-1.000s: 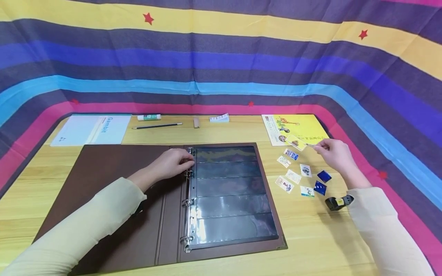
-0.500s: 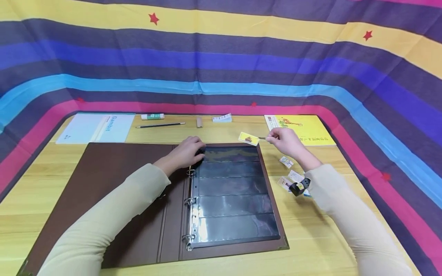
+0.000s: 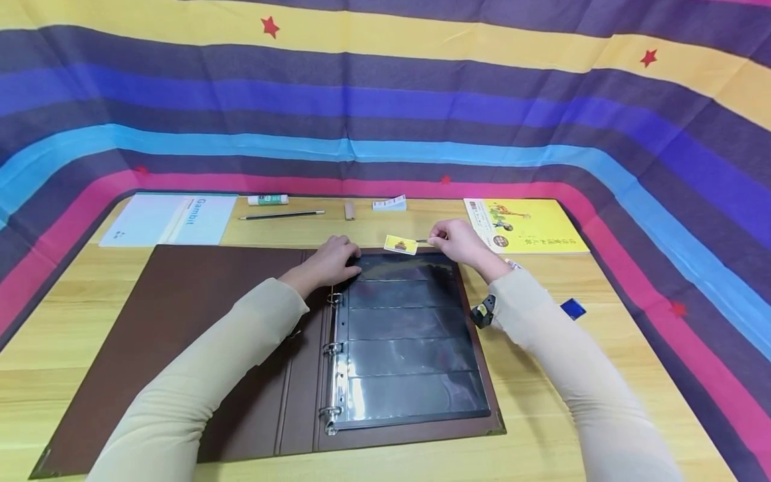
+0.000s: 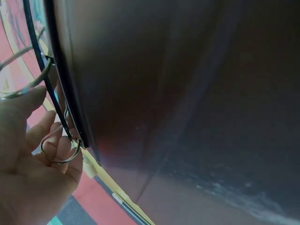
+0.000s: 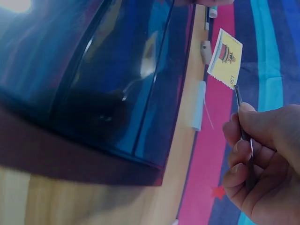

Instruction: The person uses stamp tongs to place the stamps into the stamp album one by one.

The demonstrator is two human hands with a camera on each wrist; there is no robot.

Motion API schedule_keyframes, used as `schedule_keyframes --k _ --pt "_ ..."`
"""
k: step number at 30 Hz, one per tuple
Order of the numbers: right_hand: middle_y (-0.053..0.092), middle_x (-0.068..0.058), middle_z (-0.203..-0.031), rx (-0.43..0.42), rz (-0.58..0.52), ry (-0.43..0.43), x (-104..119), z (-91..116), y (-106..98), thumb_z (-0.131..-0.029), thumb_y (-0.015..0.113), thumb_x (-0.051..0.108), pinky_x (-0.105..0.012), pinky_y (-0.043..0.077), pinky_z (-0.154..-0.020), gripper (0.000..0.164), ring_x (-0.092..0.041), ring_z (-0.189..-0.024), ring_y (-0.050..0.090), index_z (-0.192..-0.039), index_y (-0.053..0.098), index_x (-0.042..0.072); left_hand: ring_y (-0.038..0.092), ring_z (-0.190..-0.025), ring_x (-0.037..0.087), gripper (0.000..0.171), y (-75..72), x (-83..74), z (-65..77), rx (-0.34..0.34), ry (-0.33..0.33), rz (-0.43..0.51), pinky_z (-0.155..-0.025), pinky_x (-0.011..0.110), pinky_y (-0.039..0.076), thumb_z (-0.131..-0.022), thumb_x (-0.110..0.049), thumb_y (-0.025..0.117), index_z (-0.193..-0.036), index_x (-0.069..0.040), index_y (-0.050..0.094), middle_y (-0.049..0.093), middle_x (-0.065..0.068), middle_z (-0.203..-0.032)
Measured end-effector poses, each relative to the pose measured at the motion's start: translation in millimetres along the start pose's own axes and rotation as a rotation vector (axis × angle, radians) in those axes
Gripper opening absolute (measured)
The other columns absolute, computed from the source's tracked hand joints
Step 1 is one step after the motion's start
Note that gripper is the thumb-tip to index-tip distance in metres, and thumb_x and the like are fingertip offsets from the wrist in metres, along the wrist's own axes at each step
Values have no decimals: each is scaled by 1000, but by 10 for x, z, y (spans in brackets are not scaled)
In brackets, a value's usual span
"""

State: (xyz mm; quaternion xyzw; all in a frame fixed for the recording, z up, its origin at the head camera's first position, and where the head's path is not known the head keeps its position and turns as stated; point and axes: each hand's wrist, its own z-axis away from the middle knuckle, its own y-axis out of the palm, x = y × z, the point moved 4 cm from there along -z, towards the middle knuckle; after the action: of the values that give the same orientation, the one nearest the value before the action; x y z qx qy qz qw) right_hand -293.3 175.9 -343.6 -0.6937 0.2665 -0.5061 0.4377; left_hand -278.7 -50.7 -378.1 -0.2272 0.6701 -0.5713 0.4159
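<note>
A brown ring binder [image 3: 241, 335] lies open, with a black pocket page [image 3: 403, 325] on its metal rings. My left hand [image 3: 330, 260] holds the page at its top left corner, by the top ring. In the left wrist view, its thumb and fingers [image 4: 40, 129] curl about the page's dark edge beside the rings. My right hand [image 3: 460, 242] grips slim metal tweezers [image 5: 244, 133]. Their tips pinch one corner of a yellow stamp [image 3: 400, 244] with perforated edges and a small picture of a building. In the head view, the stamp overlaps the page's top edge.
A blue stamp [image 3: 573, 308] lies on the table at right; the right arm hides other stamps. Along the back are a white booklet [image 3: 175, 219], a glue stick [image 3: 268, 199], a pencil [image 3: 282, 215], an eraser [image 3: 349, 211], small white strips [image 3: 389, 203] and a yellow book [image 3: 536, 224].
My right hand has carried the tweezers and yellow stamp left, from beside the yellow book to the page's top edge. My left hand has shifted slightly right and up to the page corner.
</note>
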Motion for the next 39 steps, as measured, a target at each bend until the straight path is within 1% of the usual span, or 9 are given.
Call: schedule_keyframes --k 7,12,16,21,23,27,33,39 --pt "52 -2 -66 38 5 6 69 -97 103 -81 53 14 -29 35 -59 12 -16 -59 43 -71 56 7 36 -91 23 24 -6 6 -40 48 -47 50 -79 36 30 -79 -22 54 -96 -6 51 44 8 -96" --pt "51 -3 -67 59 2 -8 162 -193 162 -81 53 13 -30 35 -61 12 -17 -61 43 -73 56 5 36 -89 22 18 -13 19 -58 55 -70 106 -75 35 31 -80 -19 54 -91 -6 49 44 6 -92" --pt "52 -3 -68 78 18 -22 216 -293 219 -80 54 13 -29 36 -63 10 -16 -64 45 -74 57 5 35 -85 21 15 -10 34 -64 42 -66 130 -72 33 31 -79 -18 55 -87 -7 48 43 5 -87" --pt "55 -2 -70 149 48 -25 247 -380 296 -79 55 13 -29 37 -67 9 -16 -67 48 -73 59 7 37 -79 20 13 -11 43 -71 -12 8 142 -70 32 31 -77 -14 58 -82 -6 49 46 4 -81" --pt "55 -1 -68 177 54 -31 255 -392 320 -78 55 13 -29 37 -67 9 -16 -66 48 -73 60 7 39 -77 20 12 -12 49 -71 -27 27 155 -70 32 32 -77 -12 58 -81 -6 50 48 3 -80" --pt "55 0 -65 222 71 -60 265 -392 354 -78 56 11 -29 37 -64 10 -16 -63 46 -71 60 6 41 -77 18 10 -4 74 -71 -31 16 191 -69 31 34 -77 -11 57 -82 -6 49 49 2 -80" --pt "53 1 -60 306 66 -77 240 -392 406 -77 57 11 -26 36 -59 10 -13 -58 45 -69 59 5 41 -72 18 11 4 103 -75 -30 -15 274 -64 30 35 -80 -3 51 -84 -7 42 46 4 -78" --pt "52 0 -62 359 52 -123 268 -406 429 -77 57 9 -25 36 -57 9 -12 -57 43 -71 61 4 40 -70 18 11 18 129 -107 -42 -54 277 -62 30 35 -81 -4 49 -80 -9 40 46 4 -75"
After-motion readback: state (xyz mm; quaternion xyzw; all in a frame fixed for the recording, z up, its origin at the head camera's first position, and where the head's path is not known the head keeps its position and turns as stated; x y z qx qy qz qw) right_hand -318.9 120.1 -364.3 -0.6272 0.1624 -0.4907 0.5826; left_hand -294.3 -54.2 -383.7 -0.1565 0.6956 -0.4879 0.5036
